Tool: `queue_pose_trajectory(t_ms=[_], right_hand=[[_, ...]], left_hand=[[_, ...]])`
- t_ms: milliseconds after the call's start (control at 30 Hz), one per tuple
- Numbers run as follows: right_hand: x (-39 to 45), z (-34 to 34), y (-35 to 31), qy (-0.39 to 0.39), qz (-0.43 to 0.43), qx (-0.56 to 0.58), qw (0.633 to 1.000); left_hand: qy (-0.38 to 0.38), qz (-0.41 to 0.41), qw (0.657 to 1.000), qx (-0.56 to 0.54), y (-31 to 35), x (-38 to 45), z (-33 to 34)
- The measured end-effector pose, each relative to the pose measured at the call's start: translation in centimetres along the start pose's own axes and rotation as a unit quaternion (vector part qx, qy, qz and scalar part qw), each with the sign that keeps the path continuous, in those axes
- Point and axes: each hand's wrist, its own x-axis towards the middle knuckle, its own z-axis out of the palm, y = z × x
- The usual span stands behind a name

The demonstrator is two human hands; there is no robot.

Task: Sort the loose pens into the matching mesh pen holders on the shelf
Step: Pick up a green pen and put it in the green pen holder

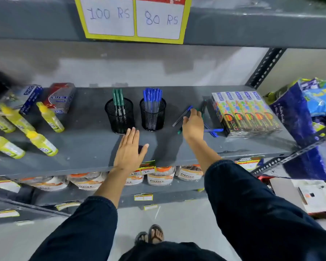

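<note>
As it stands: right hand (193, 125) is down among the loose pens (212, 131), left hand (129, 149) waits flat.

Loose pens: a scatter on the grey shelf (83, 144), between the blue holder (152, 114) and the stack of colour boxes (247, 112). Blue ones, at least one green, one dark.

Blue pen (183, 115): lies slantwise just beyond the right fingertips; touching or merely close, I cannot tell.

Right hand: fingers bent over the pile, nothing lifted clear yet; a firm grip is not visible.

Left hand: spread open, palm down, empty, just before the green holder (120, 115).

Handling: thin, light, rigid plastic sticks, I'd judge. Smooth barrels will roll on bare metal. Pinch mid-barrel, thumb against forefinger, and one comes up level.

Holders: two black mesh cups side by side, green pens in the left, a fuller bunch of blue in the right.

Risk: crowded blue cup, so drop the pen tip-first into a gap.

Surroundings: yellow glue bottles (45, 117) far left, price card (134, 17) hanging above.
</note>
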Motion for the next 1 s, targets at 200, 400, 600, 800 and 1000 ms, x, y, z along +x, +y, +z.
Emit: queue_pose_trajectory(t_ms=[200, 400, 600, 800, 1000], right_hand=[[2.5, 0.7, -0.4, 0.000, 0.050, -0.058, 0.997], [3.7, 1.2, -0.3, -0.004, 0.094, -0.051, 0.994], [4.3, 1.4, -1.2, 0.008, 0.133, 0.005, 0.991], [4.4, 0.9, -1.7, 0.032, 0.153, 0.065, 0.986], [3.1, 0.3, -3.0, 0.011, 0.120, 0.073, 0.990]], left_hand=[[0.003, 0.016, 0.999, 0.030, -0.3, 0.1, 0.3], [0.004, 0.022, 0.999, 0.027, -0.2, 0.3, 0.3], [-0.003, 0.019, 1.000, 0.019, -0.7, 0.3, 0.4], [-0.007, 0.012, 1.000, 0.019, -0.6, 0.5, 0.4], [0.009, 0.010, 1.000, 0.009, -0.4, 0.3, -0.1]])
